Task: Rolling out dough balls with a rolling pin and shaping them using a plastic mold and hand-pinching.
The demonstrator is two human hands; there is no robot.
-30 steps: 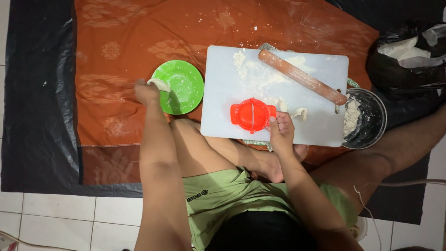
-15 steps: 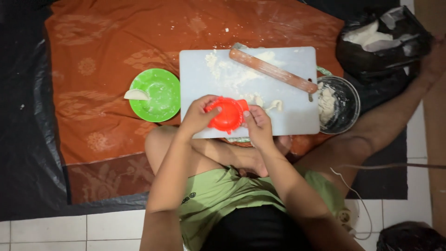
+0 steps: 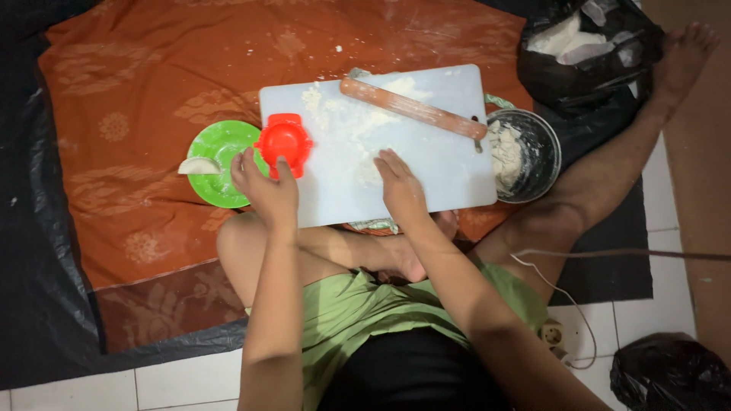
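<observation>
Head view, left to right: a green plate (image 3: 221,164) holds a folded dumpling (image 3: 198,165); my left hand (image 3: 264,189) pinches the red mould (image 3: 284,141) at the board's (image 3: 426,167) edge; my right hand (image 3: 400,188) lies flat, fingers together, on floured dough; then rolling pin (image 3: 411,108) and bowl (image 3: 544,156).

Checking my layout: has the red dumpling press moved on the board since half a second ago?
Yes. The red dumpling press has slid from the near middle of the white cutting board to its left edge, beside the green plate, under the left hand.
</observation>
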